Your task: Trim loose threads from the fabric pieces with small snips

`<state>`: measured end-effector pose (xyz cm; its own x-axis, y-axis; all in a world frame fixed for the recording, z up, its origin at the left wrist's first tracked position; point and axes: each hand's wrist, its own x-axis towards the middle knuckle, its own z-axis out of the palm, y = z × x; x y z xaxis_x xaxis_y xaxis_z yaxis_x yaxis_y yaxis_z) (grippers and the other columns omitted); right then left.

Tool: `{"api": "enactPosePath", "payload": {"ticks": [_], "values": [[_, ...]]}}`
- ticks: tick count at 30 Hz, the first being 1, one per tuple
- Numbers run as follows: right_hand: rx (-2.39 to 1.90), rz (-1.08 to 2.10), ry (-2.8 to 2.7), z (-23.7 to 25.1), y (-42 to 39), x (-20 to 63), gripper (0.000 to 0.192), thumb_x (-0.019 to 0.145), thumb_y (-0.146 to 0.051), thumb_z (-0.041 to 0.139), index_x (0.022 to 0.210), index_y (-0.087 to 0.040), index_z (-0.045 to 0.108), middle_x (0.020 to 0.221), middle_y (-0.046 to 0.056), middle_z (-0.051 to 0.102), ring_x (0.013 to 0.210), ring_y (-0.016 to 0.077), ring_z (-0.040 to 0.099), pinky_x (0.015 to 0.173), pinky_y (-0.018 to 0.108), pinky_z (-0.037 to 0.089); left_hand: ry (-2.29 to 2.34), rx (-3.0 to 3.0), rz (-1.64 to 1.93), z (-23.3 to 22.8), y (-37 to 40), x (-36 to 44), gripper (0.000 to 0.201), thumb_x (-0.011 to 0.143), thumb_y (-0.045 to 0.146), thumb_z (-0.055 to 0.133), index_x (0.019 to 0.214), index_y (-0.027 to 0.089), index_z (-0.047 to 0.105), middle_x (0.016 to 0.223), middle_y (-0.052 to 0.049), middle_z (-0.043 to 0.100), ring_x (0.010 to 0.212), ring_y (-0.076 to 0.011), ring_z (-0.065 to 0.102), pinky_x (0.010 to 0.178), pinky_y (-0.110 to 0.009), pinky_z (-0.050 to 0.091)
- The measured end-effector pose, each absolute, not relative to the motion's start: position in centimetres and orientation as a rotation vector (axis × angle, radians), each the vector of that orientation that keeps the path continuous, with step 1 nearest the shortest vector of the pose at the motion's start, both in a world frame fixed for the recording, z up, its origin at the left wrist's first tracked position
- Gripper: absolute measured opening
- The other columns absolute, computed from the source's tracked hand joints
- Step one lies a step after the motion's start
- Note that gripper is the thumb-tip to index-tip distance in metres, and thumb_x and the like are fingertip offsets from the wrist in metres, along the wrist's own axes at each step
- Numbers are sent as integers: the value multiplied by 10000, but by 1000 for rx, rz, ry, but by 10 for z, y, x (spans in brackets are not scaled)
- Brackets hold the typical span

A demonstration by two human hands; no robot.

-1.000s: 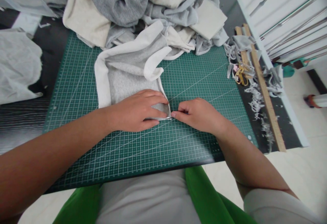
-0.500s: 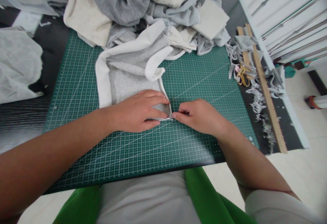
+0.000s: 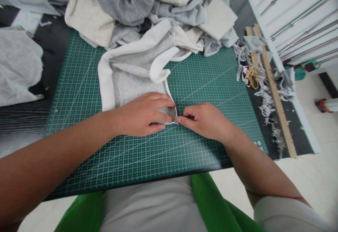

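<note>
Here, a grey cloth piece [image 3: 132, 80] with a white border lies on the green cutting mat [image 3: 200, 80], its near right corner at the centre of the mat. The far end of the cloth reaches up toward a heap of grey and cream fabric [image 3: 155, 6] at the back of the mat.

The left hand [image 3: 144, 114] rests palm down on the near edge of the cloth, fingers stretched out flat and close together, pressing the fabric against the mat. The thumb lies along the near hem.

The right hand [image 3: 204, 119] sits on the mat just beside the cloth corner. Its fingers are curled inward, and the thumb and forefinger are pinched narrowly together at the corner, where a thin, pale, metallic-looking item [image 3: 173, 122] shows between the two hands. This item is too small to identify. The fingertips of both hands almost meet at this point.

To the right of the mat, a wooden ruler [image 3: 274, 91] lies along the table edge among grey cloth scraps [image 3: 265, 107]. A small pair of gold-coloured scissors [image 3: 250, 77] rests beside the ruler. At the left, a pale cloth [image 3: 18, 69] lies on the dark table [image 3: 16, 126], well apart from both hands.
</note>
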<state>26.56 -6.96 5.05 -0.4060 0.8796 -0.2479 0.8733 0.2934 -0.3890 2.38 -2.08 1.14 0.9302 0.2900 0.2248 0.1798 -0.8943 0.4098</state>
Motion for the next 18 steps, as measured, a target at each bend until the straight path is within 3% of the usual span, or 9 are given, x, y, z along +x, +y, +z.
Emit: {"api": "enactPosePath", "payload": {"ticks": [18], "values": [[-1696, 758, -2511, 51, -69, 267, 342, 933, -422, 598, 683, -195, 648, 632, -17, 657, 570, 103, 524, 583, 275, 266, 341, 2698, 389, 12, -21, 23, 243, 949, 289, 608, 1153, 258, 738, 1367, -103, 571, 1318, -309, 493, 1122, -521, 417]]}}
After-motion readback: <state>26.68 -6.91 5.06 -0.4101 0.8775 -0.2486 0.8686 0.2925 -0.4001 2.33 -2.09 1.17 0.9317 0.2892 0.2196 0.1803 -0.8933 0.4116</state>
